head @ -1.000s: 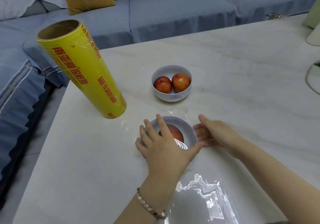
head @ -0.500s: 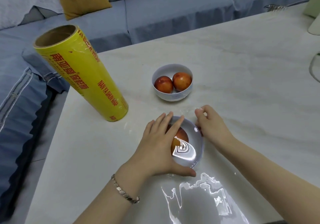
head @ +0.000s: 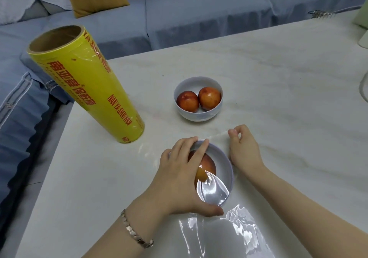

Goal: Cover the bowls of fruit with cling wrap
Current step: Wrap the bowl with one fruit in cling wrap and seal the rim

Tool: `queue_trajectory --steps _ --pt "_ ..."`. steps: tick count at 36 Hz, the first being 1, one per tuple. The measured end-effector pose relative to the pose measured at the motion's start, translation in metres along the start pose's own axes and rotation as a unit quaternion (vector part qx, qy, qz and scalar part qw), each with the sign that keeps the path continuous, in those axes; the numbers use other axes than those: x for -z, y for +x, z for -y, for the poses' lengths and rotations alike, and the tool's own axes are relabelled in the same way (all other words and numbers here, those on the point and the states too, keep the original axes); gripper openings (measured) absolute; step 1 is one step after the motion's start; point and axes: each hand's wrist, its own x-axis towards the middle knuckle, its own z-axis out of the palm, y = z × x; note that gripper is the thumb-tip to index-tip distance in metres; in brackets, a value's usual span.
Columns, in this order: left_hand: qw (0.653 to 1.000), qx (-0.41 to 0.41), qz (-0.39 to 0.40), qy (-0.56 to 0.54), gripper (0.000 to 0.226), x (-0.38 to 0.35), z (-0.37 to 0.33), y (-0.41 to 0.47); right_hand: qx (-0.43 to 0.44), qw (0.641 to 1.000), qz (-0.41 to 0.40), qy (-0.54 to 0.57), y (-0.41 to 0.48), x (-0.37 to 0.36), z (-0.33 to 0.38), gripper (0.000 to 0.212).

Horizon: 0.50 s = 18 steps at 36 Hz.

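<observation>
- Pressing down, the left hand (head: 179, 178) lies flat, fingers straight, over the near bowl (head: 227, 166), which holds one fruit (head: 209, 164).
- Right hand (head: 244, 150), just beside the rim, pinches the wrap (head: 235, 233) at its far edge with curled fingers.
- Wrap looks feather-light, soft and clingy; it probably bunches easily, so hold its edges and pull taut.
- Far bowl (head: 199, 116) stands uncovered; roll (head: 87, 86) stands at left.
</observation>
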Motion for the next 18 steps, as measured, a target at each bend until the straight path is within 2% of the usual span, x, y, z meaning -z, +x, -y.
queue_trajectory --steps 5,7,9,11,12,15,18 --pt "0.998 0.049 -0.024 -0.017 0.127 -0.006 -0.010 0.000 -0.021 0.999 0.021 -0.033 0.005 -0.003 0.004 0.021" --pt "0.996 0.077 -0.031 -0.017 0.126 -0.008 -0.015 -0.001 -0.046 0.997 0.040 -0.037 0.008 -0.001 0.003 0.031" --pt "0.992 0.117 -0.048 -0.026 0.126 -0.010 -0.020 -0.002 -0.122 0.988 0.075 0.050 0.007 0.007 0.004 0.045" --pt "0.980 0.180 -0.077 -0.048 0.126 -0.013 -0.026 -0.001 -0.211 0.953 0.126 0.175 0.002 0.020 0.006 0.051" --pt "0.971 0.213 -0.092 -0.061 0.126 -0.013 -0.029 -0.001 -0.223 0.943 0.156 0.194 -0.002 0.026 0.005 0.051" --pt "0.950 0.278 -0.113 -0.083 0.126 -0.014 -0.039 0.000 -0.200 0.937 0.236 0.164 -0.013 0.035 0.001 0.043" --pt "0.952 0.282 -0.083 -0.088 0.129 -0.013 -0.040 -0.002 -0.187 0.931 0.268 0.160 -0.018 0.035 0.001 0.036"
